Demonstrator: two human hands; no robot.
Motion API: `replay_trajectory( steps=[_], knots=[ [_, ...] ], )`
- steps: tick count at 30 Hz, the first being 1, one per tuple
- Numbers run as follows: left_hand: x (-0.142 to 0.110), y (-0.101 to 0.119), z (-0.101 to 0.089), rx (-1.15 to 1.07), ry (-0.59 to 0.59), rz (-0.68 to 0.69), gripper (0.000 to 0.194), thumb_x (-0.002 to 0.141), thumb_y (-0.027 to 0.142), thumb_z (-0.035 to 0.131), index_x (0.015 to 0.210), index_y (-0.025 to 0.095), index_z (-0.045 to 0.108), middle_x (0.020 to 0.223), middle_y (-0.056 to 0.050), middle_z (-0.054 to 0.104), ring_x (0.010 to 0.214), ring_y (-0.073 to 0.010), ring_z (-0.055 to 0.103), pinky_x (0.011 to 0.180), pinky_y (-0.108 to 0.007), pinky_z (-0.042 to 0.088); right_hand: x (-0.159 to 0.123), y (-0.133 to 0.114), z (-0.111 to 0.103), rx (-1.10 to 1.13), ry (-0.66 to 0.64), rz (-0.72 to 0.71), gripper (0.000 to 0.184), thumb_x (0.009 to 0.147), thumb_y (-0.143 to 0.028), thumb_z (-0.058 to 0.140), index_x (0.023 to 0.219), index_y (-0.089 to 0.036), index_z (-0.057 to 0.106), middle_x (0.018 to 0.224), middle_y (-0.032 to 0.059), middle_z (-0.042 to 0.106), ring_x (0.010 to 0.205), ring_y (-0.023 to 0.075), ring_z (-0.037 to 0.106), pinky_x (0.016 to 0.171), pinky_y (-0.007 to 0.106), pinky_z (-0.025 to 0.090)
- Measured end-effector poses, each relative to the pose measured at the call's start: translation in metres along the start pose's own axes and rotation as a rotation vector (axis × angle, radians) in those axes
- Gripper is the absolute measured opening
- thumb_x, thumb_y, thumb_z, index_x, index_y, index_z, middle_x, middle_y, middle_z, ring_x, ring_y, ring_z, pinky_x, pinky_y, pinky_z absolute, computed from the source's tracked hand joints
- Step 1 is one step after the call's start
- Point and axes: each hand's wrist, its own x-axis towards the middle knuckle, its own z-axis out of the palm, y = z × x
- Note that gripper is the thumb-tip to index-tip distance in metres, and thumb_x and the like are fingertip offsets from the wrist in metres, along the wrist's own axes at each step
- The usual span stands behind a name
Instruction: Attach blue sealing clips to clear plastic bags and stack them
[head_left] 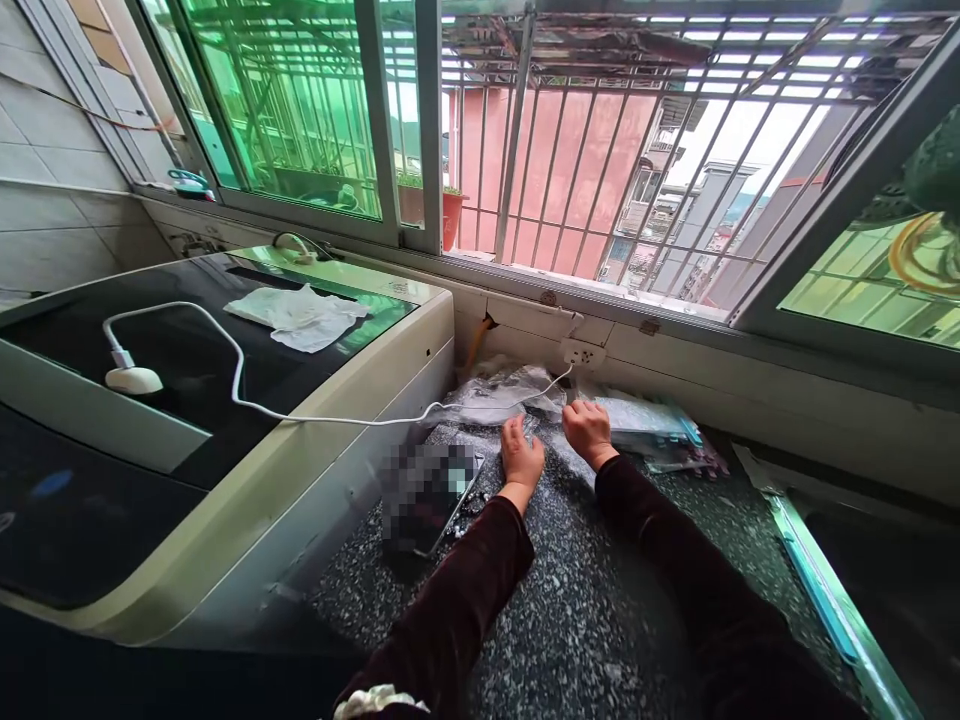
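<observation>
My right hand (587,430) is closed, thumb and fingers pinched together, just below the wall socket (583,353). Something small and greyish shows at its fingertips, too unclear to name. To its left, my left hand (523,458) has its fingers loosely curved and the thumb apart, at the edge of a crumpled clear plastic bag (495,392). A white cable (360,421) runs behind both hands toward the socket. A phone-like dark slab (431,500), partly blurred out, lies left of my left hand, with small shiny beads (466,517) along its edge.
On the left stands a washing machine (390,350), with a white cloth (300,315) and the cable's white adapter (133,380) on its lid. Plastic packets (649,425) lie right of my right hand on the speckled countertop (577,600). A metal-edged dark recess (840,590) is at right.
</observation>
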Motion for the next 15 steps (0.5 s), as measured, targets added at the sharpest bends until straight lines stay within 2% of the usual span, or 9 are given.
replay_trajectory(
  steps=[3, 9, 12, 15],
  knots=[
    [-0.004, 0.007, -0.005, 0.023, 0.012, 0.068, 0.051, 0.069, 0.01, 0.05, 0.119, 0.014, 0.047, 0.11, -0.014, 0.049, 0.112, -0.0264, 0.046, 0.099, -0.043, 0.036, -0.03, 0.015, -0.024, -0.024, 0.012, -0.022, 0.025, 0.085, -0.021, 0.044, 0.07, -0.016, 0.063, 0.072, 0.0071, 0.058, 0.07, 0.0159, 0.043, 0.064, 0.03, 0.019],
    [-0.023, 0.018, -0.019, 0.041, -0.048, 0.234, 0.054, 0.07, 0.012, 0.051, 0.123, 0.016, 0.045, 0.114, -0.014, 0.048, 0.112, -0.0265, 0.045, 0.099, -0.043, 0.034, -0.093, 0.029, -0.067, -0.063, 0.147, -0.109, 0.027, 0.085, -0.02, 0.045, 0.061, -0.017, 0.059, 0.064, 0.0041, 0.054, 0.066, 0.0145, 0.039, 0.064, 0.03, 0.019],
    [-0.035, 0.023, -0.03, 0.043, -0.132, 0.288, 0.058, 0.069, 0.011, 0.051, 0.126, 0.017, 0.044, 0.123, -0.014, 0.046, 0.118, -0.0263, 0.042, 0.1, -0.043, 0.032, -0.124, 0.031, -0.084, -0.04, 0.175, -0.108, 0.027, 0.086, -0.02, 0.046, 0.061, -0.018, 0.058, 0.063, 0.0028, 0.054, 0.066, 0.014, 0.039, 0.065, 0.03, 0.02],
    [-0.047, 0.029, -0.041, 0.085, -0.281, 0.344, 0.063, 0.066, 0.012, 0.055, 0.128, 0.02, 0.043, 0.133, -0.012, 0.042, 0.122, -0.0263, 0.038, 0.102, -0.042, 0.03, -0.155, 0.032, -0.099, -0.015, 0.216, -0.121, 0.024, 0.086, -0.022, 0.048, 0.065, -0.019, 0.06, 0.063, 0.0011, 0.056, 0.066, 0.0136, 0.04, 0.066, 0.029, 0.022]
  ],
)
